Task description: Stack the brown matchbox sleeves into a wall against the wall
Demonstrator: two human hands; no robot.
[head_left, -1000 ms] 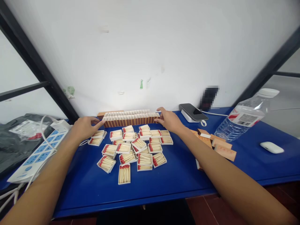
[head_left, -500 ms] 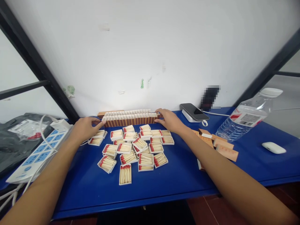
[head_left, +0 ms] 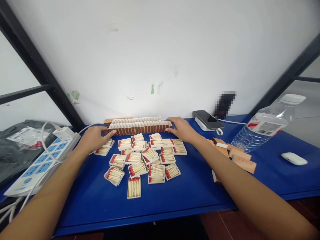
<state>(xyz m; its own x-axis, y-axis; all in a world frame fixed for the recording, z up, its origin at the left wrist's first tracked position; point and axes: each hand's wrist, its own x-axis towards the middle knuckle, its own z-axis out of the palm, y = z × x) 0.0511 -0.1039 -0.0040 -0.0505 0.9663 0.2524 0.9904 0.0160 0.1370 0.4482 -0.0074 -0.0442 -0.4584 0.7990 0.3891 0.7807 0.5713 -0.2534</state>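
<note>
Along the wall stands a front row of matchboxes (head_left: 140,128), packed side by side with brown striking sides facing me and white tops up. My left hand (head_left: 96,137) is at the row's left end, its thumb stretched along the front and its fingers curled behind, partly hidden. At the right end, my right hand (head_left: 180,129) has its index finger over the last box and its thumb low in front. The row lies between both hands. Nearer to me lie several open matchbox trays (head_left: 150,154) full of red-tipped matches, some stacked on each other.
A second row of boxes (head_left: 147,119) stands behind. To the right are loose matchbox sleeves (head_left: 243,163), a phone (head_left: 208,119) on a white stand, a water bottle (head_left: 260,128) and a white earphone case (head_left: 294,159). A power strip (head_left: 42,163) and dark bag (head_left: 15,150) lie left.
My left thumb has moved slightly right along the front of the row. At the right end, the last boxes now stand level with the others. The view has shifted a little.
</note>
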